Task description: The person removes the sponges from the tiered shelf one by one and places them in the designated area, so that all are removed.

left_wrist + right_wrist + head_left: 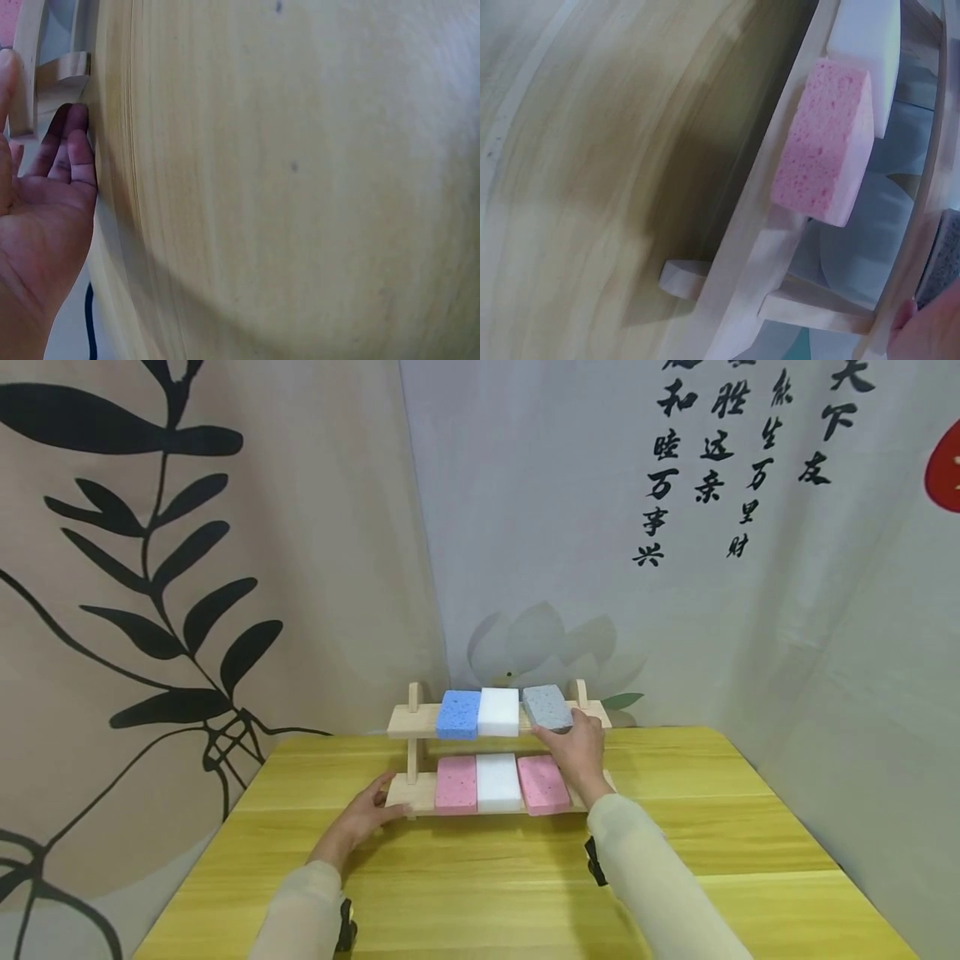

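A two-tier wooden rack [401, 789] stands on the table with sponges on both shelves. My left hand [362, 820] grips the left end of its lower shelf, thumb along the front and fingers around the end. At the right of the upper shelf, my right hand [581, 752] pinches a grey sponge [547, 706] by its lower right part; the sponge sits slightly tilted. Left of it are a white sponge [498, 712] and a blue sponge [457, 714]. Below, a white block [498, 782] stands between a pink sponge [456, 785] and a second, slightly turned pink sponge [825, 139].
The rack stands near the back of the yellow wood-grain table [480, 885]. Behind it hangs a pale curtain [525, 527] with plant prints and dark lettering. A black cable [91, 319] shows past the table edge in the left wrist view.
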The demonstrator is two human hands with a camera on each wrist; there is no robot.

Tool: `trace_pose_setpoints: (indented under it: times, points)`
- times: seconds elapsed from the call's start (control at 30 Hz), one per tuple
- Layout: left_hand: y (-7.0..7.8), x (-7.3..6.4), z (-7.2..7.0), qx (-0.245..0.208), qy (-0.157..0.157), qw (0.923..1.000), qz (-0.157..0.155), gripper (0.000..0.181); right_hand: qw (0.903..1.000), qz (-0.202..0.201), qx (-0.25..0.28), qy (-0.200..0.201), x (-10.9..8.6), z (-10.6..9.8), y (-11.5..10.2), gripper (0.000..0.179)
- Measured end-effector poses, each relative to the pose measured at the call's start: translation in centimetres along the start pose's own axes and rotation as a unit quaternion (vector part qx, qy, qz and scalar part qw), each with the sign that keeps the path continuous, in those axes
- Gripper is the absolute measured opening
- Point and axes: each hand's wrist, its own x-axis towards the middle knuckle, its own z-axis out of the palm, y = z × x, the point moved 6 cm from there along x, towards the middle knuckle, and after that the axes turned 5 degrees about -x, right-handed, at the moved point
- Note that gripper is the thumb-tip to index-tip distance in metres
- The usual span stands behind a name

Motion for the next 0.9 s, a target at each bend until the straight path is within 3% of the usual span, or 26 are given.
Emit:
trace_pose_setpoints:
  times: [0.27, 0.7, 0.9]
  points:
    - [0.0, -0.1, -0.1, 0.013, -0.002, 0.9999, -0.006, 0.088, 0.9978, -0.028, 0.022, 0.056, 0.3, -2.2, 1.1, 0.085]
    - [-0.1, 0.1, 0.1, 0.023, -0.002, 0.9997, -0.009, 0.089, 0.9934, -0.03, 0.014, 0.11, 0.7, -6.4, 2.9, 0.078]
    - [-0.1, -0.1, 0.0, 0.031, 0.002, 0.9994, -0.014, 0.089, 0.9914, -0.011, 0.008, 0.131, 0.9, -8.4, 4.3, 0.08]
